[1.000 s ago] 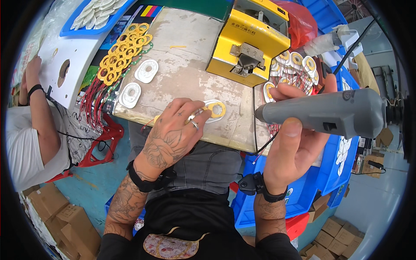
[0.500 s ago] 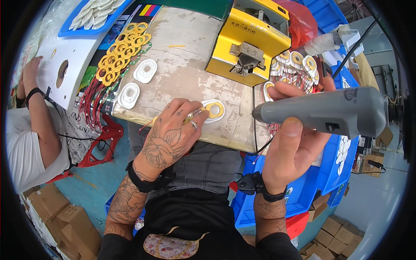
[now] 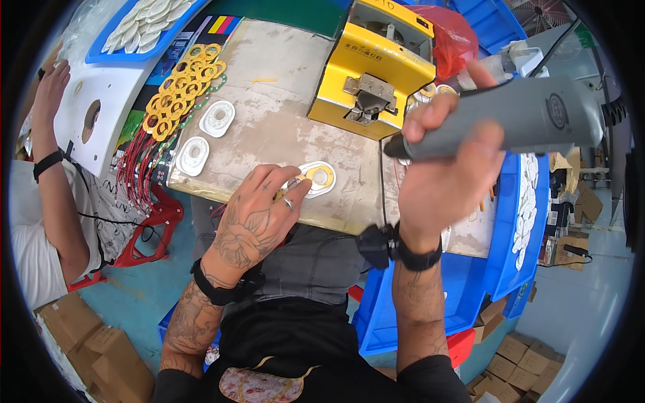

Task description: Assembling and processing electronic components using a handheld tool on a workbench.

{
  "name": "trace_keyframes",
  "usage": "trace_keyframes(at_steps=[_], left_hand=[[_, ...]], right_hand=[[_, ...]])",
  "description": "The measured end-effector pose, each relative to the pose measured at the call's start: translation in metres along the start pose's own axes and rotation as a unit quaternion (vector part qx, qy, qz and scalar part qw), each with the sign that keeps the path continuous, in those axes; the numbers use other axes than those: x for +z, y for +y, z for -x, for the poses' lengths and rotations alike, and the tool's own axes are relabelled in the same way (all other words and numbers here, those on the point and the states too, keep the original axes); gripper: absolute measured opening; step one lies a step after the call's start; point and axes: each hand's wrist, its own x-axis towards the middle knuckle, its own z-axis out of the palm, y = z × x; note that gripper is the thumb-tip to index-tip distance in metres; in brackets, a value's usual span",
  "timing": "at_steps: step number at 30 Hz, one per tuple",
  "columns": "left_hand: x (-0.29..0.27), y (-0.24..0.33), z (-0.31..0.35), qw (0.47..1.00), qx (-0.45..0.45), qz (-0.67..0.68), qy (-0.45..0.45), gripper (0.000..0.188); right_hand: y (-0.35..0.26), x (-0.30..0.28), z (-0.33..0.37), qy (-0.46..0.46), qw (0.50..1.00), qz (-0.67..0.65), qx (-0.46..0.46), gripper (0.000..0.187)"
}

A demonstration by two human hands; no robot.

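Note:
My left hand [image 3: 259, 211] rests at the bench's front edge, its fingers pinched on a yellow ring [image 3: 324, 176] that sits in a white oval casing [image 3: 312, 193]. Thin wires run from that ring under my fingers, partly hidden. Wrapped in my right hand [image 3: 447, 168] is a grey electric screwdriver [image 3: 521, 114], held almost level above the bench. Its dark tip points left, near the yellow machine's lower corner and apart from the casing. Two more white casings [image 3: 217, 119] lie flat to the left.
A yellow machine [image 3: 369, 67] stands at the back. Yellow rings with red wires [image 3: 178, 94] are heaped at left. A blue tray [image 3: 144, 50] holds white casings; blue bins [image 3: 430, 302] stand at right. A co-worker's arm [image 3: 57, 161] reaches in from the left.
My right hand has lifted the screwdriver away from me, and its tip has swung upward. My left hand stays at the ring and casing, fingers slightly shifted. The view has shifted a little.

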Motion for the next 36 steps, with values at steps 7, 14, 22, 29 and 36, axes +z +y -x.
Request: trace_keyframes(at_steps=[7, 14, 22, 29, 36], left_hand=[[0.0, -0.002, 0.003, 1.0, 0.003, -0.007, 0.006, 0.04], [-0.001, -0.005, 0.005, 1.0, 0.001, -0.004, -0.007, 0.041], [0.0, -0.005, 0.005, 1.0, 0.001, -0.002, -0.004, 0.042], [-0.001, -0.007, 0.008, 1.0, 0.003, 0.008, 0.004, 0.042], [-0.001, -0.007, 0.007, 1.0, 0.01, -0.005, -0.01, 0.044]], right_hand=[[0.033, 0.023, -0.039, 0.007, 0.997, 0.055, -0.055, 0.036], [0.037, 0.027, -0.024, 0.008, 0.999, 0.007, 0.032, 0.028], [0.045, 0.022, -0.031, 0.008, 0.999, -0.006, -0.053, 0.029], [0.038, 0.023, -0.022, 0.0, 1.0, 0.012, -0.028, 0.036], [0.034, 0.021, -0.031, -0.016, 0.992, 0.104, -0.072, 0.036]])
